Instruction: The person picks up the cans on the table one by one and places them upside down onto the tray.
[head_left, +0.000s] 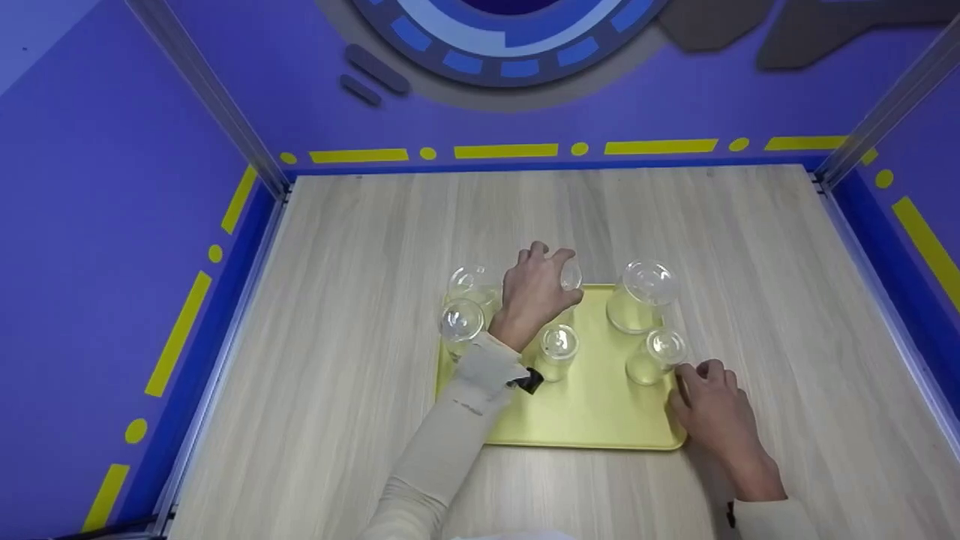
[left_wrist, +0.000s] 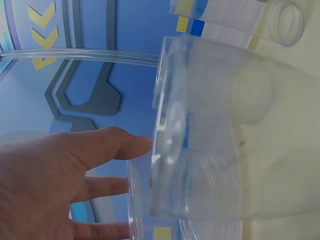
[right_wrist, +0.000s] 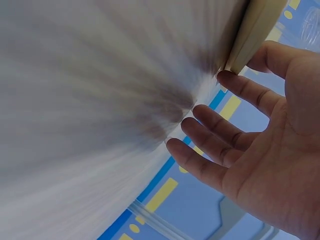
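Several clear glasses stand on the yellow tray (head_left: 585, 420). My left hand (head_left: 534, 289) reaches over the tray's back edge and pinches a clear glass (head_left: 571, 274) between thumb and fingers. In the left wrist view, the left hand (left_wrist: 45, 175) is partly behind a large clear glass (left_wrist: 215, 135) close to the camera. Just in front of that hand is a small glass (head_left: 558, 346). My right hand (head_left: 720, 412) rests by the tray's right edge. In the right wrist view its fingers (right_wrist: 215, 125) are loosely bent, touching the tabletop and the tray's rim (right_wrist: 255, 37).
A wide glass (head_left: 643, 296) and a narrower glass (head_left: 657, 357) stand on the tray's right side. At its left are a wide glass (head_left: 472, 283) and a narrower one (head_left: 461, 322). Blue panels (head_left: 112, 225) enclose the wooden table (head_left: 337, 300) behind and at both sides.
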